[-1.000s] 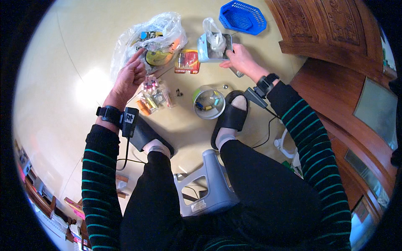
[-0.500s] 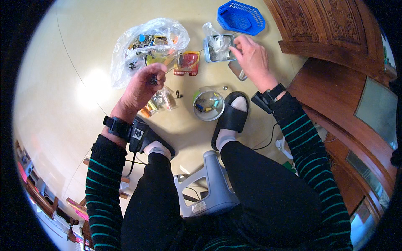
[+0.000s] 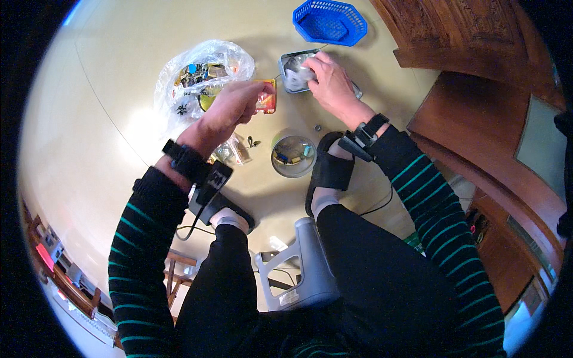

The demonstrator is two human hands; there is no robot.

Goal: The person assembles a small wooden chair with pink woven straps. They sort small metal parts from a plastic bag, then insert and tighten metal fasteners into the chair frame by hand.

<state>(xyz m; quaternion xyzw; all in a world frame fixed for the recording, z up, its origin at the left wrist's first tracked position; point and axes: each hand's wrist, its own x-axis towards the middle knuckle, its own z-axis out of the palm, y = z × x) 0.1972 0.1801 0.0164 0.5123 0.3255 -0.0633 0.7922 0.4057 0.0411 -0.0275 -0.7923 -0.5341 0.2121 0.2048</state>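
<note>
My legs: I sit with dark trousers, both feet in black sandals (image 3: 330, 170) on the pale floor (image 3: 95, 119), a grey plastic stool (image 3: 304, 268) between my knees.
Left arm: my striped sleeve runs up from the lower left, forearm raised and angled toward the middle, a black wrist strap (image 3: 188, 161) with a small box and cable hanging from it.
Left hand: my left hand (image 3: 236, 104) is lifted above the floor, fingers curled into a loose fist; something small may be pinched in it, but I cannot tell what.
Right arm: my right forearm reaches forward and up from the right, also wearing a black strap at the wrist.
Right hand: my right hand (image 3: 331, 83) lies knuckles up over the grey metal tray (image 3: 287, 62), fingers bent down and closed on a crumpled clear plastic bag (image 3: 298, 73) that sits in the tray.
Near the feet: a round clear container (image 3: 293, 156) of small parts stands just beside my right sandal; small clear packets (image 3: 233, 152) lie below my left hand.
Farther out: a red-orange packet (image 3: 267, 102) lies just beyond my left fist, next to a large clear plastic bag (image 3: 200, 80) full of small colourful items.
Farthest: a blue plastic basket (image 3: 329, 22) sits beyond the tray, near dark carved wooden furniture (image 3: 471, 36).
</note>
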